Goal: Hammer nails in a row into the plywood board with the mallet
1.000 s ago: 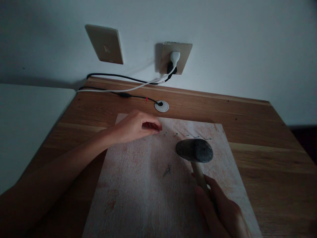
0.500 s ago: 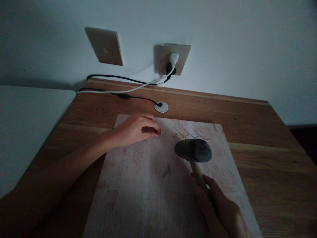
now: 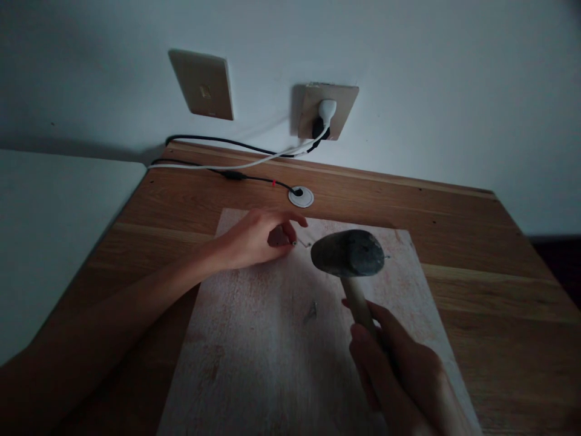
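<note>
A pale wooden board (image 3: 272, 357) lies on the brown desk (image 3: 490, 284). My left hand (image 3: 256, 237) rests on the board's far left part, thumb and fingers pinched on a small nail (image 3: 294, 243) that stands on the board. My right hand (image 3: 399, 369) grips the wooden handle of a mallet with a dark, rounded head (image 3: 348, 253). The head hangs just right of the pinched nail and a little above the board. It hides most of a row of nails along the board's far edge. Loose nails (image 3: 311, 311) lie near the board's middle.
The desk stands against a white wall with a blank plate (image 3: 202, 85) and a socket (image 3: 325, 111) holding a white plug. White and black cables (image 3: 236, 158) run along the desk's back edge to a round grommet (image 3: 301, 196). A white surface adjoins on the left.
The mallet head has risen and moved left, closer to my left hand and over the nail row. My left hand's index finger has lifted a little while it stays pinched on the nail.
</note>
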{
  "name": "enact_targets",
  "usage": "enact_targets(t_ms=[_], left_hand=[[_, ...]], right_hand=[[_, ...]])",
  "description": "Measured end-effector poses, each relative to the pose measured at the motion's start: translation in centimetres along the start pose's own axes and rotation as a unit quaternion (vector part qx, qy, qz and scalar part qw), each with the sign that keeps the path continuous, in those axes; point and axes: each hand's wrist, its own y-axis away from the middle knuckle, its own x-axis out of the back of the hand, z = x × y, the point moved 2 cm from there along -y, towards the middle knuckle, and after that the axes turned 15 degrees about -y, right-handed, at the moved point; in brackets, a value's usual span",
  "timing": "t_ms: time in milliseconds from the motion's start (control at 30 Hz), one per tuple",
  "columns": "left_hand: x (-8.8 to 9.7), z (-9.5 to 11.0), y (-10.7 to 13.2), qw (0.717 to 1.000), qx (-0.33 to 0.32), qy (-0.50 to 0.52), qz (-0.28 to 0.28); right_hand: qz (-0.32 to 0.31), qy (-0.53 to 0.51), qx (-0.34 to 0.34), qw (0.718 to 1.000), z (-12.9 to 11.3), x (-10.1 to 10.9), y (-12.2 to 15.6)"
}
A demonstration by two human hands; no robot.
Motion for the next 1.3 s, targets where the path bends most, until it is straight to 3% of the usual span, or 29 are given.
enact_targets(t_ms=[300,533,733,967,1100,1300], left_hand=[[-0.3,-0.4,-0.1,1.0,-0.014,-0.017,0.016],[-0.3,-0.2,-0.2,1.0,-0.009,-0.007,0.012],[-0.3,-0.5,0.0,1.0,-0.002,0.026,0.005],[-0.1,-0.2,0.1,0.999,-0.008,0.034,0.021],[-0.2,-0.3,0.1,0.999,-0.019,0.039,0.017],[-0.2,-0.3,0.1,1.0,0.001,0.022,0.005]], right_hand=[[-0.072,-0.001,0.009,0.997,-1.5,-2.0,-2.6],[-0.065,0.01,0.009,0.998,-1.2,-1.9,-2.6],[-0.014,0.029,0.036,0.999,-2.1,-1.3,-2.3],[-0.057,0.018,0.019,0.998,-1.9,-1.9,-2.2],[-0.052,0.025,0.013,0.998,-1.7,-1.8,-2.1],[-0.073,0.046,0.071,0.994,-1.3,-1.3,-2.5]])
